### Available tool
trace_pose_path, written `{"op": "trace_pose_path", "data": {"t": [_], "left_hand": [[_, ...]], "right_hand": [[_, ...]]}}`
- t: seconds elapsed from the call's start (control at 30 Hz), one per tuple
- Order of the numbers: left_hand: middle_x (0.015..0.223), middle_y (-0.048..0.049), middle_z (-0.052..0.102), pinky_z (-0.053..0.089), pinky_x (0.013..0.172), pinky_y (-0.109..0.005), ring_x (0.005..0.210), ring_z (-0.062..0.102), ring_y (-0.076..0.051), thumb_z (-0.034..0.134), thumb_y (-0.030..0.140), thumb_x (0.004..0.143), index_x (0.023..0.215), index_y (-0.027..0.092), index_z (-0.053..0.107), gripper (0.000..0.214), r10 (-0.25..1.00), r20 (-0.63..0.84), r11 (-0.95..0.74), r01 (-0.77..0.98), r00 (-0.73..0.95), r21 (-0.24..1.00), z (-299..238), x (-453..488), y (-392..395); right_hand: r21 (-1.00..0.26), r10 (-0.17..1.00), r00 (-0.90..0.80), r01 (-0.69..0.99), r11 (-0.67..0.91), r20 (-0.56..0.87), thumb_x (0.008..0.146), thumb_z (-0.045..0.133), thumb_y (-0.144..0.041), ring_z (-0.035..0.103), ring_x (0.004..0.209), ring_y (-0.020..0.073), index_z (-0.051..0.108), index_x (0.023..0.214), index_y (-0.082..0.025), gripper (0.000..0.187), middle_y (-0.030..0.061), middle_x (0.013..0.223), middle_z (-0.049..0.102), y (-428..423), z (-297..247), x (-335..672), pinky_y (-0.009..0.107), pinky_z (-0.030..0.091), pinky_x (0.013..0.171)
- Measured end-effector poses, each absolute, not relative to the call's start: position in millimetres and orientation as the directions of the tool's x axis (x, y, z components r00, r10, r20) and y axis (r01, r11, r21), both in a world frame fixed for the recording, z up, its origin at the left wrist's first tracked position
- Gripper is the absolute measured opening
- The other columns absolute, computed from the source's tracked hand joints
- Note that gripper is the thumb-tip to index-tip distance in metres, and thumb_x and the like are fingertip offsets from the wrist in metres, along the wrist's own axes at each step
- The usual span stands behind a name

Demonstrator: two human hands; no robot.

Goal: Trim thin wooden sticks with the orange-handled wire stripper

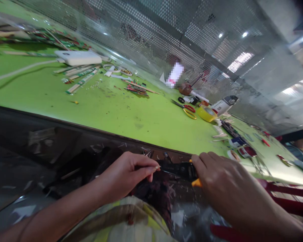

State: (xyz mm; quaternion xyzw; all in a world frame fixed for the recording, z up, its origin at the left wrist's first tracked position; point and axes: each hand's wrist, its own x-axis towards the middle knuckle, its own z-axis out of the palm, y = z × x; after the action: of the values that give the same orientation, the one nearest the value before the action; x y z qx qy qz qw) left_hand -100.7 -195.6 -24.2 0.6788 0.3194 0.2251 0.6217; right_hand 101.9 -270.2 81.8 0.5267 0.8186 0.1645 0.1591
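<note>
My left hand (131, 171) is closed in a pinch just below the near edge of the green table (131, 111), its fingertips on a small thin piece that I cannot make out. My right hand (222, 181) grips a black cutter with orange handles (184, 169), whose dark jaws point left at the left fingertips. Both hands hover over a dark tray or bag (65, 158) littered with small white and dark offcuts, above my lap.
On the green table lie red-and-yellow scissors (188, 109), a yellow tape roll (207, 113), a white box (78, 57), thin sticks and strips (80, 79), small tape rolls (242, 148) and scraps. A perforated metal screen (192, 33) rises behind the table. Red chair bars (288, 191) are at right.
</note>
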Motion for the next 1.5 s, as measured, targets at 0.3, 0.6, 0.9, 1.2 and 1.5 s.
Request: {"op": "trace_pose_path", "data": {"t": [0.3,0.6,0.9,1.2,1.5], "left_hand": [[0.068,0.0008,0.065,0.042,0.068,-0.023,0.066,0.058,-0.012,0.052,0.025,0.088,0.08,0.018,0.071,0.021,0.744,0.12,-0.297,0.164,0.657,0.941,-27.4,-101.0,-196.6],[0.065,0.0003,0.066,0.04,0.061,-0.021,0.062,0.057,-0.012,0.052,0.02,0.086,0.081,0.02,0.071,0.019,0.763,0.239,-0.444,0.219,0.601,0.869,-31.8,-98.7,-197.5],[0.072,-0.0031,0.058,0.038,0.062,-0.023,0.067,0.052,-0.013,0.043,0.024,0.094,0.084,0.015,0.066,0.027,0.723,0.242,-0.527,0.29,0.647,0.799,-38.8,-93.6,-198.4],[0.068,-0.0018,0.057,0.035,0.06,-0.022,0.064,0.049,-0.012,0.045,0.024,0.094,0.078,0.014,0.064,0.027,0.695,0.309,-0.586,0.263,0.65,0.766,-41.1,-96.9,-197.9],[0.067,-0.0019,0.057,0.035,0.06,-0.023,0.063,0.047,-0.012,0.048,0.014,0.092,0.081,0.011,0.065,0.02,0.643,0.521,-0.71,0.183,0.561,0.68,-49.2,-92.9,-197.4]], "right_hand": [[0.375,0.938,-0.317,0.859,0.347,-0.141,0.063,0.048,0.001,0.055,0.059,0.0198,0.056,0.075,-0.019,0.025,0.0027,0.068,0.057,-266.3,74.4,105.9,0.03,0.031,0.052],[0.376,0.948,-0.241,0.875,0.306,-0.21,0.064,0.045,0.003,0.06,0.066,0.0191,0.06,0.084,-0.017,0.032,0.0036,0.073,0.061,-263.5,69.5,107.8,0.029,0.038,0.058],[0.385,0.959,-0.208,0.883,0.269,-0.192,0.067,0.045,0.001,0.06,0.067,0.0194,0.059,0.081,-0.018,0.027,0.0032,0.072,0.062,-259.8,66.0,109.9,0.028,0.035,0.056],[0.359,0.957,-0.224,0.891,0.277,-0.183,0.062,0.043,0.002,0.06,0.065,0.0201,0.059,0.079,-0.019,0.031,0.0029,0.071,0.062,-260.8,59.4,111.4,0.028,0.034,0.055],[0.221,0.954,-0.16,0.951,0.218,-0.253,0.064,0.04,0.0,0.063,0.071,0.0228,0.061,0.082,-0.02,0.034,0.0047,0.078,0.066,-258.3,47.8,116.2,0.031,0.039,0.059]]}}
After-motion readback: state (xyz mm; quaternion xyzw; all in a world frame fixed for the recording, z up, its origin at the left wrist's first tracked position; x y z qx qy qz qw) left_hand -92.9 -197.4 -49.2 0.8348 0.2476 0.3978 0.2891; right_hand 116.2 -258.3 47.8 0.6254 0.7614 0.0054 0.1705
